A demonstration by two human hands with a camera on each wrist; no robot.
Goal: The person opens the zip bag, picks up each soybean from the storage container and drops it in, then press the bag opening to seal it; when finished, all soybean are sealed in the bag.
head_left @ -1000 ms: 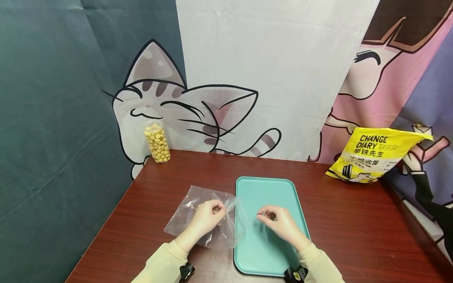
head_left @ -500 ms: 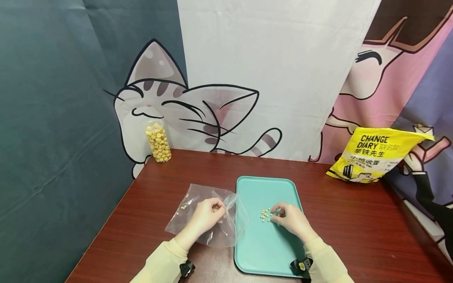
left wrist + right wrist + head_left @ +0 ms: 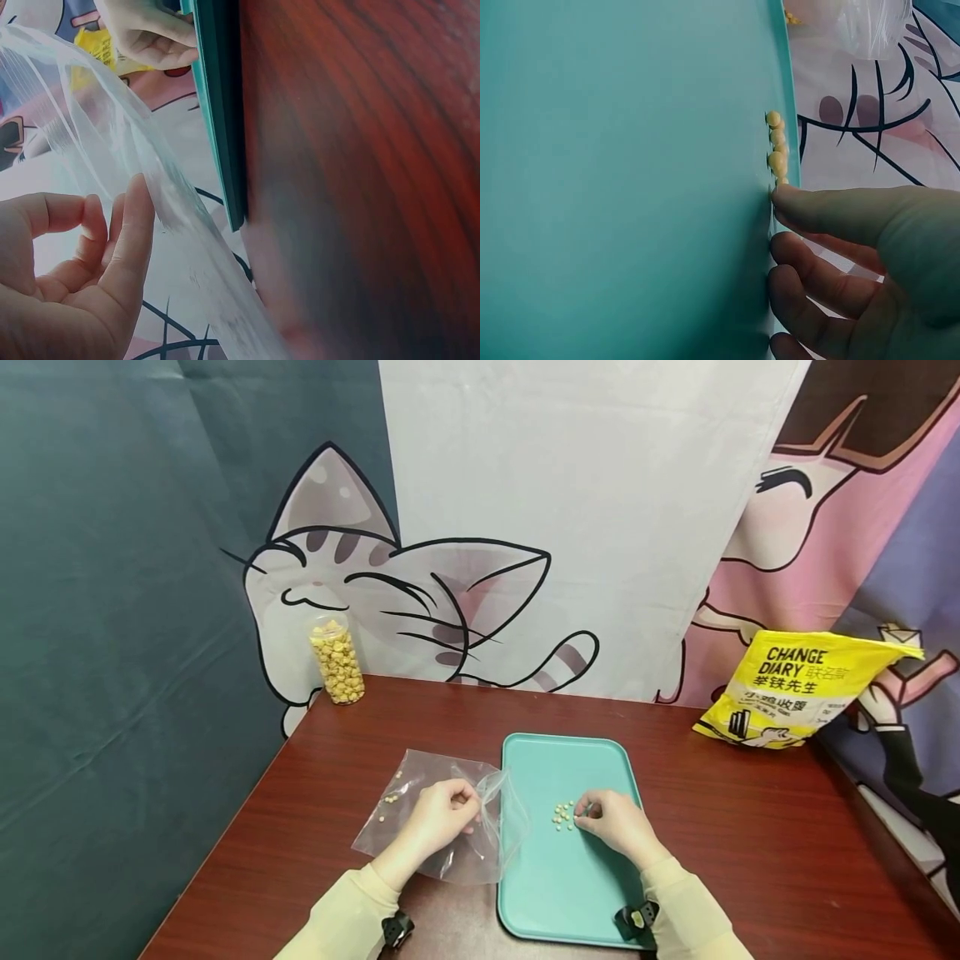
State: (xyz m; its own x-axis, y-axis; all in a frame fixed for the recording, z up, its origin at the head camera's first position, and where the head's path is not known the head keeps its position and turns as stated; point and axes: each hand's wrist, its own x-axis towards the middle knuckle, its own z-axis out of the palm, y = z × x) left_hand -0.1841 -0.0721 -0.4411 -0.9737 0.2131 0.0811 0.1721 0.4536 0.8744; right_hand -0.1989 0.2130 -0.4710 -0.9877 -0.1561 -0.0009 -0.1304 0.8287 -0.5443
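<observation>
My left hand (image 3: 442, 814) pinches the mouth of a clear plastic bag (image 3: 382, 831), which lies on the table and overlaps the tray's left edge. Several small pale-yellow soybeans (image 3: 391, 799) show inside the bag. A loose cluster of soybeans (image 3: 561, 815) sits on the turquoise tray (image 3: 555, 893). At the cluster's right side, my right hand (image 3: 618, 827) has thumb and forefinger brought together on a soybean. In the right wrist view the thumb (image 3: 832, 214) meets the end of the row of soybeans (image 3: 777, 142); the forefinger's tip is hidden behind it.
At the back left corner of the dark red wooden table (image 3: 427, 710) stands a clear jar of popcorn (image 3: 337, 664). A yellow snack bag (image 3: 798, 689) leans at the back right. Printed cloth (image 3: 600, 510) hangs behind the table.
My right hand has moved right and down to the soybeans, uncovering the cluster, and its fingertips have drawn closer together. The left hand stays at the bag's mouth.
</observation>
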